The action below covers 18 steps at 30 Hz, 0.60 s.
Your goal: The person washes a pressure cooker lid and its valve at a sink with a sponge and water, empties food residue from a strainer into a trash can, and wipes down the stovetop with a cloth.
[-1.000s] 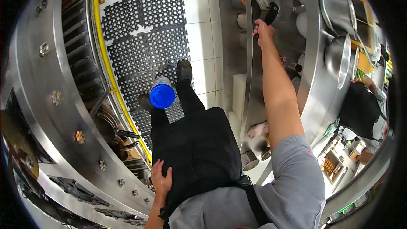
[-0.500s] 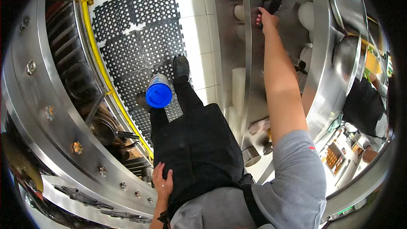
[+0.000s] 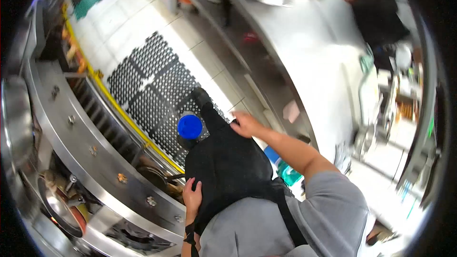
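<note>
My left hand (image 3: 193, 195) rests against the left side of the black apron (image 3: 223, 171), fingers apart and holding nothing. My right hand (image 3: 245, 124) is beside the apron's right upper edge, above the knee, with its fingers spread and nothing in it. A container with a blue lid (image 3: 190, 126) stands on the black perforated mat (image 3: 166, 85) by my feet. One dark shoe (image 3: 201, 97) shows beside it.
Along the left runs a steel stove front (image 3: 90, 147) with knobs, and a pan (image 3: 59, 207) on top. A yellow pipe (image 3: 112, 102) borders the floor. On the right is a steel counter (image 3: 304, 52) with shelves below; another person in black (image 3: 381, 16) is beyond.
My right hand has let go of the black-handled item on the shelf and come back near the apron. The view has turned, showing more of the countertop. My left hand stays at the apron.
</note>
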{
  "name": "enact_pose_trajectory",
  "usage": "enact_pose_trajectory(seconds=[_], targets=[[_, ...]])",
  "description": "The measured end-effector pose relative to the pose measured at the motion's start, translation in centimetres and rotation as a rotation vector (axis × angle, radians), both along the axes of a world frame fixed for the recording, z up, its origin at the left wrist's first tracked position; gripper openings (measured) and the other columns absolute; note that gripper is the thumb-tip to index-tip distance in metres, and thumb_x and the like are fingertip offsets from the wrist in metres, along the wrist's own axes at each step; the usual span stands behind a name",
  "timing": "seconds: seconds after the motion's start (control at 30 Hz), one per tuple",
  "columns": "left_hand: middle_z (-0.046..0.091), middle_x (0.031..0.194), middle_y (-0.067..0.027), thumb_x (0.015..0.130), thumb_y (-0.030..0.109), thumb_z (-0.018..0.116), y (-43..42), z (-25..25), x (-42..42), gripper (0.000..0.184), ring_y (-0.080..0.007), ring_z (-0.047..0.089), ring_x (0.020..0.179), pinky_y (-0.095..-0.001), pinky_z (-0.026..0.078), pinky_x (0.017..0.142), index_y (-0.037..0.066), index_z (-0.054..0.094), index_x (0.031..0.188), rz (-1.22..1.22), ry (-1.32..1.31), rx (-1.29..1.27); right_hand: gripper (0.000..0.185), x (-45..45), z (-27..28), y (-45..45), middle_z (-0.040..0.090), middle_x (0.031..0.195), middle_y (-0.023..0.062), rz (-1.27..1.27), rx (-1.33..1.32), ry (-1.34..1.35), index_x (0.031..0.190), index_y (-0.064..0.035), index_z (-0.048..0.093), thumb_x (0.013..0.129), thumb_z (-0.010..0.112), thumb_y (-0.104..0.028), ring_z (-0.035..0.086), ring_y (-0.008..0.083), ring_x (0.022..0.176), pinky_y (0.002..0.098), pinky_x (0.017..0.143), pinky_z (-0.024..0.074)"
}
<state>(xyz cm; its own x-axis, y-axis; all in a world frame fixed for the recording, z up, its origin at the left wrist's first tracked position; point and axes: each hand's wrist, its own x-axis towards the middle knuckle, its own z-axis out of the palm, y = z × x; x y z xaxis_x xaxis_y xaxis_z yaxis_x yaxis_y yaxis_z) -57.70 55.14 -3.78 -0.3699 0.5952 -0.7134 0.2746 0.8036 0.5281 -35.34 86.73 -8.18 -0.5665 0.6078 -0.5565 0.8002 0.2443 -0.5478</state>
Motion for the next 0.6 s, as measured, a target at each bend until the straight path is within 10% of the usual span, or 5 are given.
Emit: enact_pose_trajectory(seconds=[0.33,0.6], targets=[[0.066,0.113,-0.0203,0.086,0.035,0.067,0.1,-3.1,-0.7,0.045,-0.0338,0.063,0.106,-0.0379,0.049,0.093,0.002,0.064,0.117,-0.370,-0.111,0.232,0.047,22.5,12.7,-24.9,0.067,0.105,0.0217,-0.558,-0.118,-0.344,0.116,-0.0023,0.062,0.084,0.065,-0.037,0.063,0.0379,0.101,0.0435,0.089,0.0495],[0.066,0.115,-0.0150,0.084,0.043,0.059,-0.4,-1.2,4.6,0.050,-0.0346,0.061,0.109,-0.0450,0.049,0.092,0.009,0.064,0.119,-0.450,0.068,0.144,0.034,28.6,6.7,-26.9,0.065,0.067,0.0157,-0.418,-0.013,0.134,0.075,0.0002,0.065,0.088,0.060,-0.031,0.064,0.0252,0.068,0.0396,0.063,0.0485]])
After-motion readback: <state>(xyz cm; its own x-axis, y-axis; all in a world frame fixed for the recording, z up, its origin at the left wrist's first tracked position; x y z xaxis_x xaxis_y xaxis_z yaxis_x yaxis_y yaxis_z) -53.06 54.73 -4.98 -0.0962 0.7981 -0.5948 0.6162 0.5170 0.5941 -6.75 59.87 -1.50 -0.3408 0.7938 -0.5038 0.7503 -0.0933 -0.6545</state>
